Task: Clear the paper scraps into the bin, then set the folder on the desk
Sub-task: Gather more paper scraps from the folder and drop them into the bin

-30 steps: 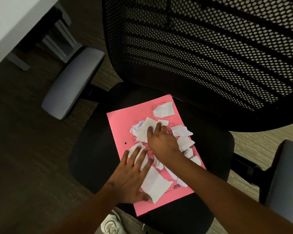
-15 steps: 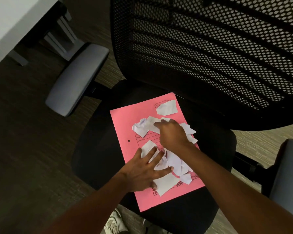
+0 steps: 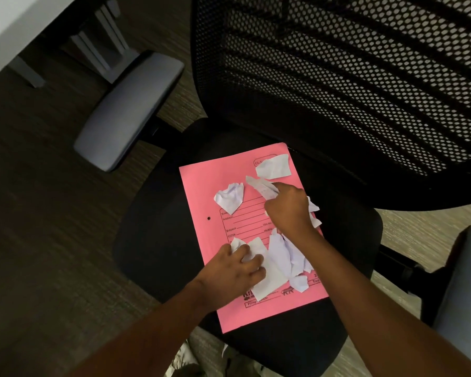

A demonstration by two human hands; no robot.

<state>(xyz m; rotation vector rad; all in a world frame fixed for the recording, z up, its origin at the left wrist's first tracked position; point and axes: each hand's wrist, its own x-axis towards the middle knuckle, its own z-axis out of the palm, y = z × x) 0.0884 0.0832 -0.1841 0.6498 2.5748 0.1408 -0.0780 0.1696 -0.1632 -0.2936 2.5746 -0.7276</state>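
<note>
grey padding covers the chair armrest (image 3: pixel 128 110) at our far left, beside the black seat (image 3: pixel 152 240). on that seat lies the pink folder (image 3: pixel 201 186), strewn with white paper scraps (image 3: pixel 280 257). our left hand (image 3: pixel 229 273) has its fingers curled shut on a bunch of scraps near the folder's lower edge. a crumpled scrap (image 3: pixel 230 198) lies loose above it. our right hand (image 3: pixel 288 208) pinches a long scrap (image 3: pixel 261 186) between its fingertips, and one flat piece (image 3: pixel 273 167) sits near the top corner.
</note>
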